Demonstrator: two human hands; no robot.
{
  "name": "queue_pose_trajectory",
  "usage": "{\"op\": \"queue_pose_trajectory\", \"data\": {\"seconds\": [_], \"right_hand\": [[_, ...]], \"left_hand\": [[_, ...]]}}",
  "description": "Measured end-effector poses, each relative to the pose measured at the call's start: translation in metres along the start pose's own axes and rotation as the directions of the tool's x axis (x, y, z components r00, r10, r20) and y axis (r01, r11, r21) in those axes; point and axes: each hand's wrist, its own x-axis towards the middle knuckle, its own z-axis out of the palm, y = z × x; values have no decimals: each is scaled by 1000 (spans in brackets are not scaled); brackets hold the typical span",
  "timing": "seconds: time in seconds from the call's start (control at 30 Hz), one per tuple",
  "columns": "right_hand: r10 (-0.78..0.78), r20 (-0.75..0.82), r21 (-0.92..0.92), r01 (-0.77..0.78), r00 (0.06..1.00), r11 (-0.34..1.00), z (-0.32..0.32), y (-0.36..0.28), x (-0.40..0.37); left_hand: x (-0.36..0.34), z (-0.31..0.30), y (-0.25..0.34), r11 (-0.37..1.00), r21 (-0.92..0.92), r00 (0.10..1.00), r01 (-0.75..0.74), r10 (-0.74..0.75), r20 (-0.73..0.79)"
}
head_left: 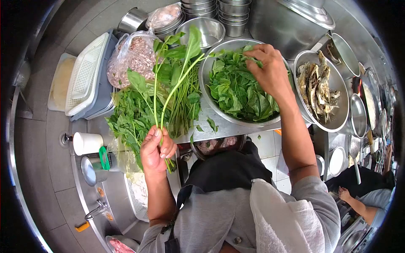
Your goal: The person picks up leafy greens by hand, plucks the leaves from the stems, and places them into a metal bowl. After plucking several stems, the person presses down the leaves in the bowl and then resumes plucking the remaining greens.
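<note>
Over steel kitchen counter (pixel 228 125), left hand (pixel 155 149) gripping stems (pixel 169 96), right hand (pixel 270 69) pinching leaves (pixel 236 93)

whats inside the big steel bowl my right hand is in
Loose green leaves fill the big steel bowl almost to its rim, with the right hand resting on them at the far side. The bowl's bottom and anything under the leaves is covered.
</note>
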Motion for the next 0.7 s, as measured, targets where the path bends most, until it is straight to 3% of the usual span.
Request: {"op": "queue_pose_trajectory", "data": {"seconds": [0.1,0.27,0.3,0.37,0.43,0.5,0.53,0.6,0.7], "right_hand": [[-113,-140,58,123,984,991,11,-23,0],[-196,-107,211,215,975,954,44,-42,1],[-156,-69,283,169,985,944,45,-45,-1],[87,48,505,-100,995,857,45,-41,-10],[275,157,695,-303,949,652,44,-33,-16],[464,219,684,-474,859,555,27,-16,-11],[497,233,553,-534,836,640,20,-8,-10],[239,153,135,-260,959,956,7,-3,-8],[-151,-69,-20,150,986,989,-3,-26,-3]], "left_hand": [[4,1,-4,1000,-5,1000,16,-16,-3],[6,7,-3,1000,8,1000,23,-23,19],[6,7,-3,1000,13,1000,16,-16,19],[4,-1,-2,1000,12,1000,0,0,18],[1,-3,-3,999,50,1000,-12,12,2],[-2,-2,-4,997,77,999,1,3,-51],[-3,-2,-4,996,94,997,1,6,-83],[-3,-1,-4,990,139,995,-19,33,-97],[-2,3,-8,980,199,991,-3,30,-132]]}}
